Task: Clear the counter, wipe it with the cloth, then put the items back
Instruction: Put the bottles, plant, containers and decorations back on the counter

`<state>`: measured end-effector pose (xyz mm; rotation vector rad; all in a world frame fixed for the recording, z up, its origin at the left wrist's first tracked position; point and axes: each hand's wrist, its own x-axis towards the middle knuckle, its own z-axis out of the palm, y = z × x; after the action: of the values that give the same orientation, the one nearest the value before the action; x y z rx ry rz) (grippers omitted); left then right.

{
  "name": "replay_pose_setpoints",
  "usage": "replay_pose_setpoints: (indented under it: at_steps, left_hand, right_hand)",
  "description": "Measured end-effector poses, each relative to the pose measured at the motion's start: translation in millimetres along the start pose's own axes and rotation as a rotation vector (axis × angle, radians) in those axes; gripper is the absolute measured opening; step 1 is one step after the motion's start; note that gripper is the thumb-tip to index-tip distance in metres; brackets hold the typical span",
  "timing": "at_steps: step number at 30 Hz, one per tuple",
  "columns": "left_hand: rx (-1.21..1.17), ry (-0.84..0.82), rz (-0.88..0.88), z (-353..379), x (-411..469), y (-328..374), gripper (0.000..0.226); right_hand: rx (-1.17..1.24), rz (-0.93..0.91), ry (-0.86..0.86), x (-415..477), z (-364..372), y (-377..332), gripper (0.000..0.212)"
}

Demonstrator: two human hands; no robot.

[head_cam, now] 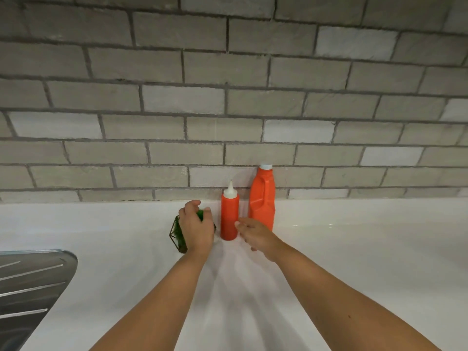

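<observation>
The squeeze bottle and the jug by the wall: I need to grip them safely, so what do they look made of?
The squeeze bottle: likely soft plastic, matte red, with a white cone nozzle. The jug: seemingly stiffer moulded plastic, smooth orange-red, with a handle formed into its body and a white cap.

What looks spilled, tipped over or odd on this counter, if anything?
Nothing stands out. The squeeze bottle and the orange jug stand upright by the brick wall, caps on, and the white counter shows no spill. The left hand grips a wire-framed plant holder, mostly hidden.
</observation>
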<state>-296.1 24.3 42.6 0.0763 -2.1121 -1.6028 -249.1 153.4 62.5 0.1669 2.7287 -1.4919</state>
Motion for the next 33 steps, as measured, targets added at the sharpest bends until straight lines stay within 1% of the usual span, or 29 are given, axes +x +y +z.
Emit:
replay_pose_setpoints:
  at_steps: [6,11,16,24,33]
  left_hand:
    - [-0.086,-0.093,0.004,28.1,-36.9,29.8,0.026]
    - [-0.081,-0.162,0.020,50.1,-77.3,61.8,0.027]
    - [-0.108,-0.231,0.037,87.4,-118.4,97.2,0.025]
    - [-0.204,-0.416,0.064,163.6,-237.4,165.6,0.022]
    - [-0.249,-0.564,0.085,241.4,-372.8,224.7,0.023]
  right_hand:
    - [0.031,0.046,0.114,-33.9,-41.7,16.9,0.037]
    - [0.049,0.103,0.153,-64.8,-83.2,34.6,0.041]
    - [0.055,0.120,0.235,-103.6,-134.7,60.7,0.043]
    - [0.081,0.172,0.379,-195.4,-241.7,130.8,0.039]
    - [0.080,0.236,0.487,-297.2,-343.1,215.9,0.041]
